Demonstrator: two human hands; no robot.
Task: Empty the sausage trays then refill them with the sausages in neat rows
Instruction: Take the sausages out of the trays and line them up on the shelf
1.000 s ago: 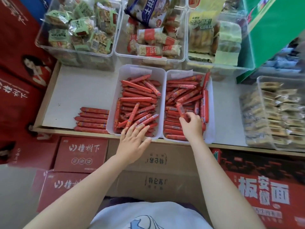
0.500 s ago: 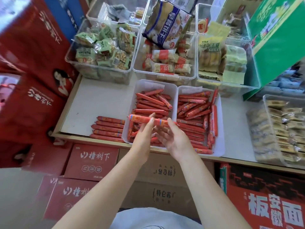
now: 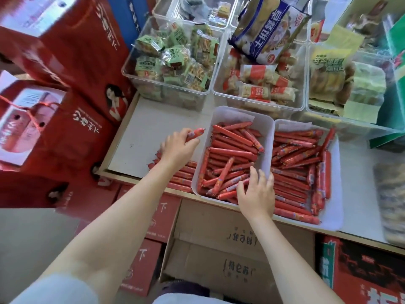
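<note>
Left hand (image 3: pixel 177 148) carried a sausage (image 3: pixel 195 134) leftward (off the tray (image 3: pixel 266 132)) — hands parted.

Left hand (image 3: pixel 175 148) gripping a sausage (image 3: pixel 195 134) above the row (image 3: pixel 183 176) at the shelf's (image 3: pixel 140 139) front edge; right hand (image 3: pixel 256 194) reaching into the left tray (image 3: pixel 263 121) by its near-right corner.

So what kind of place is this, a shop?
Most likely a small grocery or snack shop: clear bins of wrapped snacks, open trays of loose sausages on a shelf, and stock cartons stacked below.
</note>
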